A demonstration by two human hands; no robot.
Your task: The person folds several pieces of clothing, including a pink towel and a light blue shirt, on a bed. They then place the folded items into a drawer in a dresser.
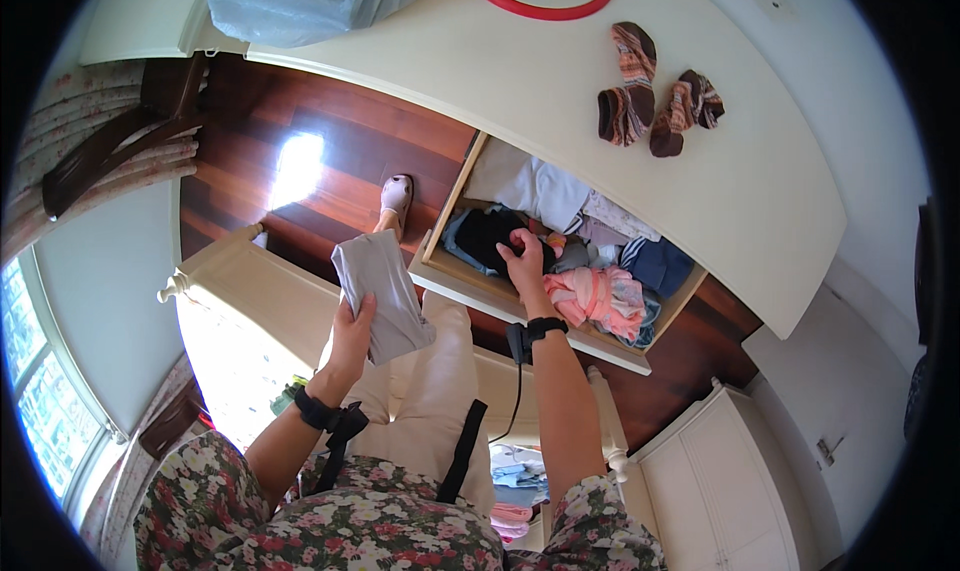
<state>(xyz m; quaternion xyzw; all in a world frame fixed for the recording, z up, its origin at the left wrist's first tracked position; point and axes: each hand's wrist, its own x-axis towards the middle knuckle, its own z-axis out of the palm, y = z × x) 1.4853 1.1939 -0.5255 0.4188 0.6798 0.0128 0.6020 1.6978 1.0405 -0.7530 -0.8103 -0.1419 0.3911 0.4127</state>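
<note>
My left hand (352, 340) holds a neatly folded light-grey garment (384, 297) by its near-left edge, in front of the drawer. Inside the pulled-out wooden drawer (510, 306), my right hand (525, 262) is over a bunched black garment (486, 237). Its thumb and forefinger are apart with nothing visible between them; the other fingers are partly hidden. Close to this hand lies a bundled pink-orange patterned garment (596, 295). White folded cloth (525, 181) fills the drawer's back left. Navy cloth (660, 266) lies at its right end.
Above the drawer extends a cream tabletop (480, 76) with two patterned brown socks (634, 83), a red-rimmed round object (540, 7) and a plastic bag (300, 8). A cream bed footboard (255, 286) stands behind me. A dark wooden chair (112, 147) is at left, a white cabinet (712, 481) at right.
</note>
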